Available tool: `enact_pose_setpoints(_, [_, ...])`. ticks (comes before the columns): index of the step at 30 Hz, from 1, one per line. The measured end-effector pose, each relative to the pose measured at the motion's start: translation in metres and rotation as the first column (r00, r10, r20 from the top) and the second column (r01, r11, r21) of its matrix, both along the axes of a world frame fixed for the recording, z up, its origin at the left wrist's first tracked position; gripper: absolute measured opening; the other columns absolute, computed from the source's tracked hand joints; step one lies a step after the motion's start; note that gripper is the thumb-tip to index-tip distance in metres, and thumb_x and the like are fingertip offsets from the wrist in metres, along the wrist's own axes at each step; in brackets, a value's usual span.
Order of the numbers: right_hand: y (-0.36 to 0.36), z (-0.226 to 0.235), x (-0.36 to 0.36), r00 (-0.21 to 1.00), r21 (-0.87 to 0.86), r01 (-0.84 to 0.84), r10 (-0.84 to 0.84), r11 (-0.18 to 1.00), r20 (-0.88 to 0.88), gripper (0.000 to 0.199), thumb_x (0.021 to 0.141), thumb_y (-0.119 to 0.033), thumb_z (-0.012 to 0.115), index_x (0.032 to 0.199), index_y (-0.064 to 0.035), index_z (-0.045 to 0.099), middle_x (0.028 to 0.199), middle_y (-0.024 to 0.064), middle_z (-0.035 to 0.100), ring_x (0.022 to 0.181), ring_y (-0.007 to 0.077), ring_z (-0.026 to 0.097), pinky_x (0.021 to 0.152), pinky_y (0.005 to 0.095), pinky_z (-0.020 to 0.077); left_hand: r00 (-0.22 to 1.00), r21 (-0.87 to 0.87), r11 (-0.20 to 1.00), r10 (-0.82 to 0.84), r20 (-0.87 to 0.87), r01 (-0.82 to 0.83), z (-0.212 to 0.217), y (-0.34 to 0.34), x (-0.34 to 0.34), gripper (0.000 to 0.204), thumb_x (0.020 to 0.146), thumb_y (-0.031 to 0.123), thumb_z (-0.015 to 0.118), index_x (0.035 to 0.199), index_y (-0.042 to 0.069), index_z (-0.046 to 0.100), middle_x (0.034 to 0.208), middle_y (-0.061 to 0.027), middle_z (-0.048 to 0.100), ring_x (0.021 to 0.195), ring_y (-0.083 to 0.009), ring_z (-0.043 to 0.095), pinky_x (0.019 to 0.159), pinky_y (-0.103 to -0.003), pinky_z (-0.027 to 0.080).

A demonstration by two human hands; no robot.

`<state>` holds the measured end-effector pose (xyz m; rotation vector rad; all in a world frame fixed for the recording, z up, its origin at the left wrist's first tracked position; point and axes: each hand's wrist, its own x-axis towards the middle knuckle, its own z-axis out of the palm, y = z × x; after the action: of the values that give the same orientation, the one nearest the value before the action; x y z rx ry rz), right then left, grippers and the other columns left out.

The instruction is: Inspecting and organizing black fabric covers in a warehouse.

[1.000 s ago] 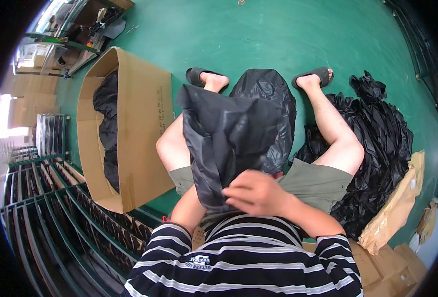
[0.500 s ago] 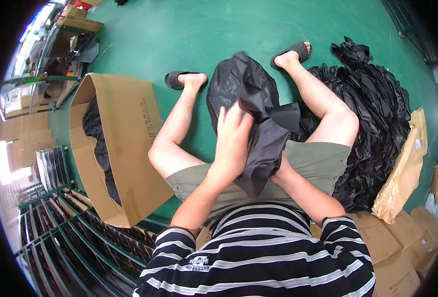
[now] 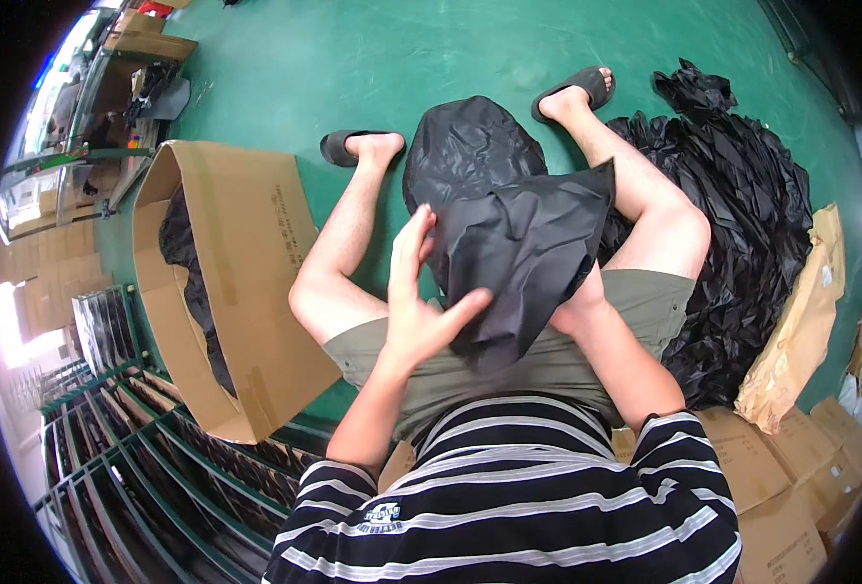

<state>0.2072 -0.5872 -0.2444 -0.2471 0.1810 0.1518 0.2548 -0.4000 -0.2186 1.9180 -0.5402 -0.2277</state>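
Across my lap is a piece of thin black sheeting (image 3: 518,258), loosely creased, with one pointed corner standing up at its right. My left hand (image 3: 416,307) is open at its left side, fingers and thumb spread, the thumb tip by the sheeting's lower left part. At the sheeting's right edge is my right hand (image 3: 582,307); its fingers are hidden behind the material, so their grip does not show. Just beyond lies a rounded black bundle (image 3: 470,146) on the floor between my feet, partly covered by the sheeting.
An open cardboard box (image 3: 256,282) with black material (image 3: 192,282) inside stands at the left. To the right lies a large crumpled black heap (image 3: 733,224), beside a brown paper strip (image 3: 796,321). Cardboard boxes (image 3: 781,487) sit at lower right, a slatted green rack (image 3: 158,457) at lower left.
The black sheeting has swung from a bunched, upright shape to a broader spread over my lap. My left hand has come off it, moving left and opening. My right hand has moved slightly up and right.
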Motion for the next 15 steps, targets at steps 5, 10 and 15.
enact_pose_setpoints(5, [0.013, -0.013, -0.010, 0.985, -0.389, 0.093, -0.142, 0.917, -0.100, 0.052, 0.102, -0.041, 0.037, 0.137, -0.0034, 0.045, 0.136, 0.0082, 0.052, 0.121, 0.0208, 0.053, 0.104, 0.0365, 0.0403, 0.830, -0.395, 0.894, -0.048, -0.555, -0.213, -0.046, -0.017, 0.002, 0.066, 0.091, 0.002, 0.065, 0.147, -0.001, 0.030, 0.135, -0.0100, 0.050, 0.120, -0.0138, 0.051, 0.097, -0.027, 0.045])
enact_pose_setpoints(10, [0.000, 0.003, -0.001, 0.970, -0.371, 0.085, -0.162, 0.925, -0.183, 0.044, 0.104, -0.030, 0.036, 0.132, -0.0006, 0.050, 0.130, 0.0086, 0.057, 0.117, 0.0192, 0.054, 0.104, 0.0340, 0.0398, 0.756, -0.290, 0.851, 0.174, -0.631, -0.438, -0.029, -0.005, 0.002, 0.016, 0.097, 0.009, 0.060, 0.106, -0.002, 0.064, 0.101, -0.0022, 0.067, 0.090, -0.0060, 0.058, 0.083, -0.021, 0.045])
enact_pose_setpoints(15, [-0.005, 0.019, 0.007, 0.944, -0.085, 0.154, -0.172, 0.984, -0.280, 0.050, 0.102, -0.039, 0.036, 0.129, -0.0012, 0.054, 0.129, 0.0117, 0.060, 0.119, 0.0236, 0.056, 0.106, 0.0385, 0.0416, 0.600, -0.384, 0.685, 0.097, -0.794, -0.619, -0.014, -0.006, 0.021, 0.023, 0.098, 0.014, 0.058, 0.117, 0.002, 0.059, 0.111, -0.0056, 0.066, 0.099, -0.0115, 0.061, 0.088, -0.027, 0.048])
